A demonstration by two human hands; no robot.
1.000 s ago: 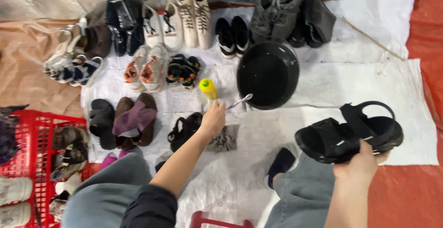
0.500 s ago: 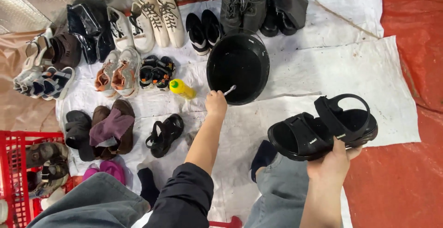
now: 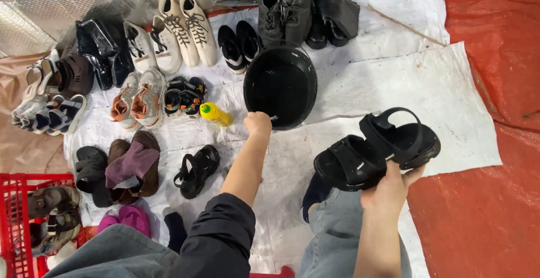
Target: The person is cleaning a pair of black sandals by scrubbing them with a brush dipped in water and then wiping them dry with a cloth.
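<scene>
A: Nearest, what is held in the right hand (image 3: 389,187)?

B: A black strapped sandal (image 3: 378,149) is gripped from beneath, the fingers closed on its sole; it is kept in the air on the right, above the knee in grey trousers (image 3: 337,238). Against the pictures from a moment ago its place in the hand is unchanged

A: And the left hand (image 3: 258,124)?

B: It is closed around a thin light-coloured tool (image 3: 273,118), of which only the tip is seen. A second ago the hand was short of the black basin (image 3: 281,84); now the near rim has been reached and the tip is pointed into it, so the tool appears to be being dipped while the sandal is kept ready

A: What is found around it?

B: A yellow bottle (image 3: 215,114) is laid just left of the hand, a second black sandal (image 3: 196,170) nearer and further left on the white sheet (image 3: 394,81). Farther off, rows of shoes are set out; a red basket (image 3: 17,222) of shoes is seen at the near left
</scene>
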